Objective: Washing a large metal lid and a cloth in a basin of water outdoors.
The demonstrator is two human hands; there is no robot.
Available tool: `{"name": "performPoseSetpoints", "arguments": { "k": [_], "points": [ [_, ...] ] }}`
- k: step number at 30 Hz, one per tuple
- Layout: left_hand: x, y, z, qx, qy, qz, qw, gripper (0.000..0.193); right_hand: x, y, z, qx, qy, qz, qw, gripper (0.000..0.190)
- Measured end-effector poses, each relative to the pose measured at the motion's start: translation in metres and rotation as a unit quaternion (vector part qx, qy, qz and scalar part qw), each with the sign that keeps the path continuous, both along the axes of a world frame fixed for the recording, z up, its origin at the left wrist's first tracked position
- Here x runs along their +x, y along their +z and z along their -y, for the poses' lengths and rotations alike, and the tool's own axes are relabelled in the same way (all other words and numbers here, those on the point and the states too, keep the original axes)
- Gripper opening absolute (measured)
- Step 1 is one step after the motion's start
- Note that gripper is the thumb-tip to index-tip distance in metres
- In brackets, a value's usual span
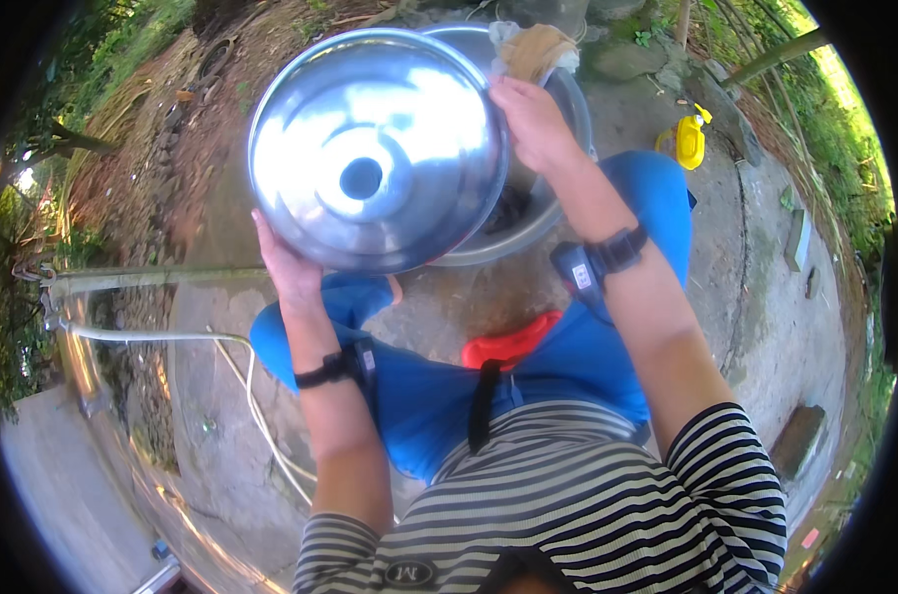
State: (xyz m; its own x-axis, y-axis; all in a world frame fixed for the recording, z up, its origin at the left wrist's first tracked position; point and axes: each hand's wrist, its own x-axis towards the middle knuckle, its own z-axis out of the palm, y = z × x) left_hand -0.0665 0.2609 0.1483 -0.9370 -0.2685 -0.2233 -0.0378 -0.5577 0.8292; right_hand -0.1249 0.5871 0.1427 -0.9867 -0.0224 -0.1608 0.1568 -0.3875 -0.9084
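Observation:
Between both hands a round, shiny metal pan lid or basin (419,200) with a dark central disc is held up, tilted. My left hand (289,260) grips its lower left rim, mostly behind it. At the upper right rim, my right hand (527,122) pinches the edge. Behind and partly hidden by the shiny piece stands a large metal tub (579,111) with dark contents that I cannot make out. A tan and white cloth (538,50) lies over the tub's far rim.
A yellow plastic bottle (689,141) stands on the concrete at right. Something red (508,343), perhaps a plastic stool, is between my legs. A pale hose (252,386) runs along the left, below a horizontal pole (159,278). A brick-like block (798,442) lies at lower right.

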Motion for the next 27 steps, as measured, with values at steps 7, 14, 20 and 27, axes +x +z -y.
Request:
{"name": "performPoseSetpoints", "arguments": {
  "k": [7,14,20,27],
  "points": [
    [-0.005,-0.010,-0.004,0.085,-0.078,-0.012,0.993,0.054,0.006,0.013,0.017,-0.128,-0.147,-0.035,0.980,0.023],
    [-0.010,-0.027,-0.046,0.128,-0.106,0.002,0.986,0.064,0.010,-0.014,0.047,-0.196,-0.202,0.008,0.960,0.022],
    [-0.017,-0.039,-0.021,0.104,-0.020,-0.003,0.994,0.074,0.030,-0.029,0.067,-0.151,-0.055,0.083,0.984,0.028],
    [-0.009,0.008,-0.025,0.043,0.047,-0.008,0.998,0.072,0.035,-0.047,0.066,0.015,0.033,0.057,0.998,0.030]
  ]
}}
